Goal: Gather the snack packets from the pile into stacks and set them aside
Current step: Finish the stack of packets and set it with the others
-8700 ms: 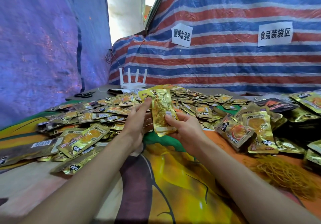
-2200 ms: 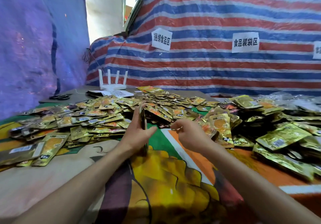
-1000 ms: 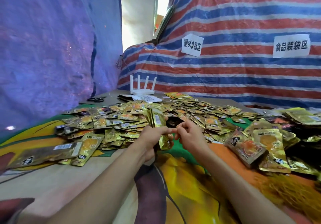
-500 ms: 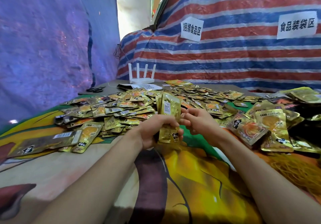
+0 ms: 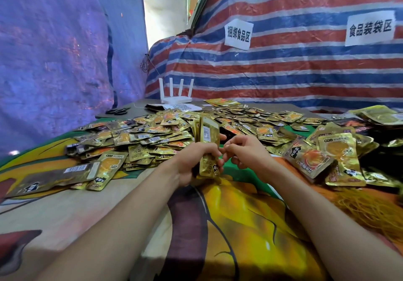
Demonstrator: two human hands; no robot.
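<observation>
My left hand point(image 5: 196, 161) grips a stack of gold snack packets point(image 5: 207, 132) and holds it upright on edge over the cloth. My right hand point(image 5: 246, 154) is just right of the stack with its fingers curled and the fingertips at the stack's right edge. Whether those fingers pinch anything is hidden. Beyond and left of the hands lies the loose pile of gold packets point(image 5: 152, 132). More packets point(image 5: 335, 150), some of them larger, are heaped to the right.
A heap of yellow rubber bands point(image 5: 370, 211) lies at the right, near my right forearm. A white router point(image 5: 175, 97), papers point(image 5: 185, 107) and black scissors point(image 5: 116, 111) sit at the table's far end. Tarpaulin walls close the left and back sides.
Over the last second both hands stayed together at the upright stack. The left hand's grip has settled lower around it, and the right hand's fingers stay curled at its edge.
</observation>
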